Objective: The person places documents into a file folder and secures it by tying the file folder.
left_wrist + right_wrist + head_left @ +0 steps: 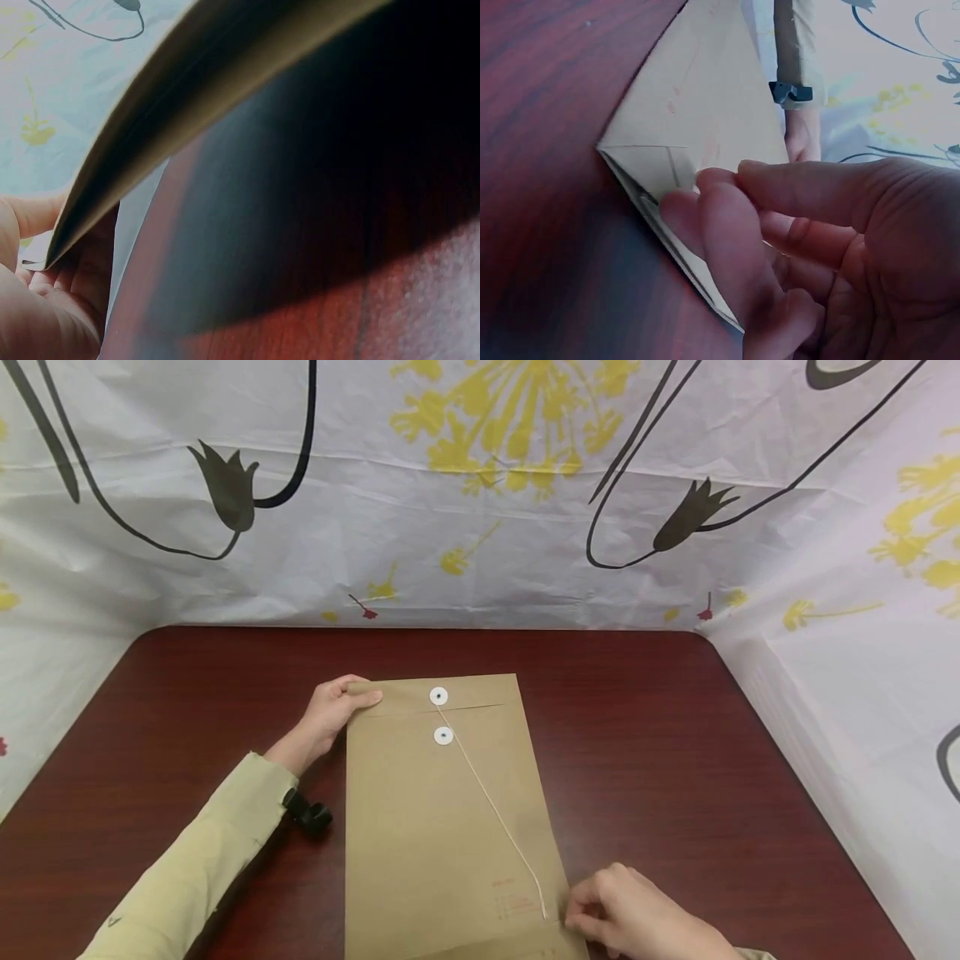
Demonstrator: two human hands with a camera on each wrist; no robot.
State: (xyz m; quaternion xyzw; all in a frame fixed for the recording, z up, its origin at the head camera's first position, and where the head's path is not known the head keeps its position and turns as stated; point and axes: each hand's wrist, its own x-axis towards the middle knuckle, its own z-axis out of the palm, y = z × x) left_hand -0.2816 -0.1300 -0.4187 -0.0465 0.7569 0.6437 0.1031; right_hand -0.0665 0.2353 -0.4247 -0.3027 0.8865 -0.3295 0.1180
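A brown paper string-tie envelope [442, 810] lies lengthwise before me, two white round buttons [443, 736] near its top. From the upper button a thin string [491, 806] runs down to the lower right. My left hand [324, 714] grips the top left corner, thumb on the front face and fingers behind; in the left wrist view this edge is raised above the table. My right hand [637, 914] is at the lower right edge, thumb and curled fingers pinching the paper there. The right wrist view shows its fingertips over the envelope's layered edge [649, 217].
A dark red wooden table [675, 760] with rounded far corners lies underneath. White cloth [517, 543] printed with flowers hangs behind it and along both sides. A black device [307, 814] is strapped at the left wrist, by the pale sleeve cuff.
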